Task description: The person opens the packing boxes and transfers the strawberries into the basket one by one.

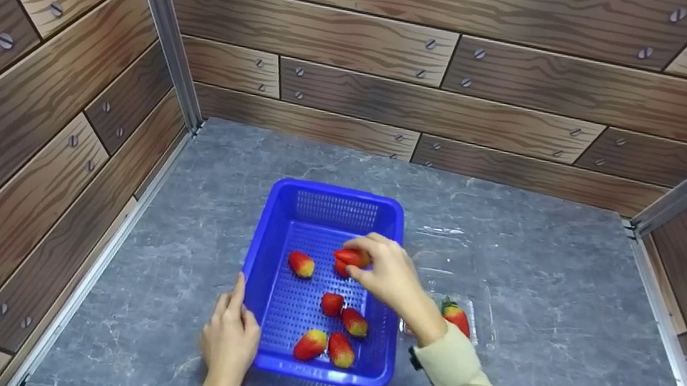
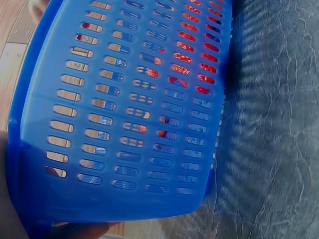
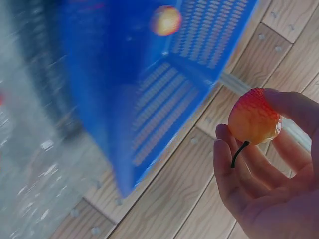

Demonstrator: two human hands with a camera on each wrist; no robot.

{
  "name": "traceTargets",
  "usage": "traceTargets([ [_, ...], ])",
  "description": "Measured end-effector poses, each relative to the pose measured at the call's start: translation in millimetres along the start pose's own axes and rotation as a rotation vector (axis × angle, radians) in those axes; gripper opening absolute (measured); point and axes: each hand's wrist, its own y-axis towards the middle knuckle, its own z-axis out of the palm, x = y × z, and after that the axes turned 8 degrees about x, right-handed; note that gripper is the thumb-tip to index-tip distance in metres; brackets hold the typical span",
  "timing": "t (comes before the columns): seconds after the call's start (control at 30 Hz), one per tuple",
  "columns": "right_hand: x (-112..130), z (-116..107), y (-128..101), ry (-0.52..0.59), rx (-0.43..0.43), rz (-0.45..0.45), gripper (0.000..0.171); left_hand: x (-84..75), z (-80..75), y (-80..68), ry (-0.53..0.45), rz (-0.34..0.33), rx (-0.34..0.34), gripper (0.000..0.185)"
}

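A blue plastic basket [image 1: 353, 378] with slotted walls stands on the floor, several red-and-yellow strawberries [image 1: 310, 345] lying in it. At its near left corner my left hand [image 1: 231, 336] grips the rim, the index finger lying along the edge. The basket's slotted side [image 2: 40, 199] fills much of the left wrist view, with red fruit showing through. Over the basket's right half, my right hand [image 1: 391, 276] pinches a strawberry [image 3: 253, 119] between thumb and fingers, its dark stem pointing down in the right wrist view. Another strawberry [image 1: 342, 269] shows just below the held one.
Right of the basket sits a clear plastic box [image 1: 476, 311], partly behind my right forearm, with a green-topped strawberry [image 1: 457, 320] in it. The grey marbled floor [image 1: 566, 299] is bounded by wood-patterned walls [image 1: 356, 89] at the back and both sides.
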Motion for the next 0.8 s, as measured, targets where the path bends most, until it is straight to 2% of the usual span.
traceTargets([
  [0.2, 24, 15, 21, 0.037, 0.078, -0.008, 0.031, 0.2, 0.6, 0.9, -0.005, 0.006, -0.01, 0.057],
  [0.43, 41, 48, 34, 0.045, 0.158, -0.001, 0.031, 1.2, 0.3, -0.1, 0.005, -0.007, 0.003, 0.057],
  [0.8, 42, 99, 42, -0.07, 0.236, 0.019, 0.028, -1.1, 0.7, 1.3, 0.008, -0.008, 0.001, 0.058],
])
